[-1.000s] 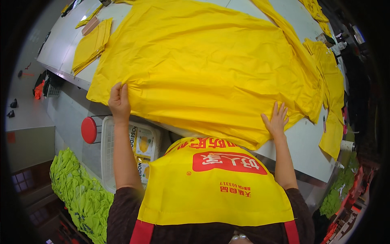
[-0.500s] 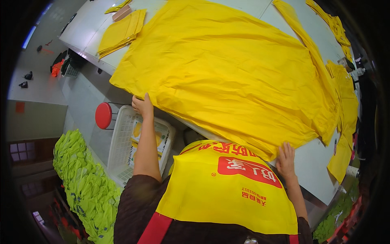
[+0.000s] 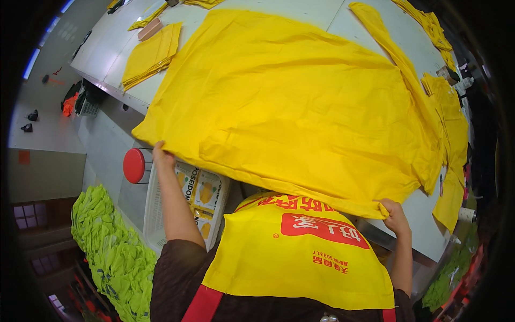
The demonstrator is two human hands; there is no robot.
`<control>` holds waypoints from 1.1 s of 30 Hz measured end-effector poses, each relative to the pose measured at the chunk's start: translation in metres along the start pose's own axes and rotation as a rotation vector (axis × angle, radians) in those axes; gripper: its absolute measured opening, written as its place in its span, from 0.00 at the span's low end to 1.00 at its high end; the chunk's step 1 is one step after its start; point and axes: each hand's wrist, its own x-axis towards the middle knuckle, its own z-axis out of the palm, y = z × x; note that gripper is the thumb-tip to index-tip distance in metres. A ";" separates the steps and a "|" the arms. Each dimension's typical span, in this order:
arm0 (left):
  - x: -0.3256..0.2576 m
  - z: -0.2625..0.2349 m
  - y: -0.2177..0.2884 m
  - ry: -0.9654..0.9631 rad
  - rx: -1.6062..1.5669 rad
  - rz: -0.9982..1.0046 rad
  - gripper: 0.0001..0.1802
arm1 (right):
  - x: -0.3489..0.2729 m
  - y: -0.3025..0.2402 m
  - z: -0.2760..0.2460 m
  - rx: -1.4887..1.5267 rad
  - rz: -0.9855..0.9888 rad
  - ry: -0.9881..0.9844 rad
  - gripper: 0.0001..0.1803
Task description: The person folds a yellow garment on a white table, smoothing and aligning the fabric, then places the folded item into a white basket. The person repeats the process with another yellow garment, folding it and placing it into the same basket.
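A large sheet of thin yellow fabric [image 3: 300,118] is spread over the table, with soft creases across it and its near edge drawn fairly straight. At that edge's left end, my left hand [image 3: 164,154] is closed on the fabric, some fingers hidden by the cloth. My right hand [image 3: 396,216] pinches the edge's right end, just past the table's front. Between my hands, the edge hangs close to the yellow apron [image 3: 300,268] I wear, which has red printing. A long, narrow yellow fabric piece [image 3: 375,24] lies along the sheet's far right side.
Folded yellow fabric [image 3: 153,56] is stacked at the table's left, beside a small brown block [image 3: 150,29]. More yellow fabric [image 3: 453,129] lies at right. Below stand a white plastic basket [image 3: 154,206] holding printed packages, a red stool [image 3: 134,165] and a lime-green fabric heap [image 3: 110,252].
My right hand has gone from resting by the near edge to pinching it. The edge is pulled straighter and nearer to me. My left hand has shifted slightly left and nearer.
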 end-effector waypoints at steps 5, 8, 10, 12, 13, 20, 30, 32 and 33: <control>-0.008 0.004 0.075 -0.071 -0.105 0.146 0.21 | -0.024 0.018 -0.037 0.351 0.220 -0.152 0.05; 0.040 0.035 0.104 -0.031 -0.030 0.254 0.15 | -0.013 0.049 -0.045 0.378 0.152 0.131 0.09; 0.066 0.083 0.104 -0.110 0.022 0.352 0.11 | 0.007 0.072 -0.050 0.452 0.176 0.162 0.11; 0.054 0.158 0.079 -0.143 -0.001 0.411 0.11 | 0.032 0.074 -0.058 0.492 0.279 0.202 0.12; 0.058 0.175 0.070 -0.079 0.041 0.442 0.13 | 0.048 0.082 -0.061 0.479 0.293 0.224 0.10; 0.102 0.206 -0.029 -0.104 0.773 0.670 0.23 | 0.136 0.114 -0.025 -0.217 0.417 0.454 0.16; -0.057 0.203 -0.144 -0.828 1.603 1.191 0.30 | 0.105 0.081 0.061 -0.649 0.349 0.564 0.32; -0.066 0.202 -0.144 -0.814 1.609 1.196 0.30 | 0.102 0.087 0.069 -0.618 0.360 0.554 0.33; -0.070 0.202 -0.144 -0.823 1.620 1.186 0.30 | 0.100 0.085 0.066 -0.613 0.369 0.542 0.33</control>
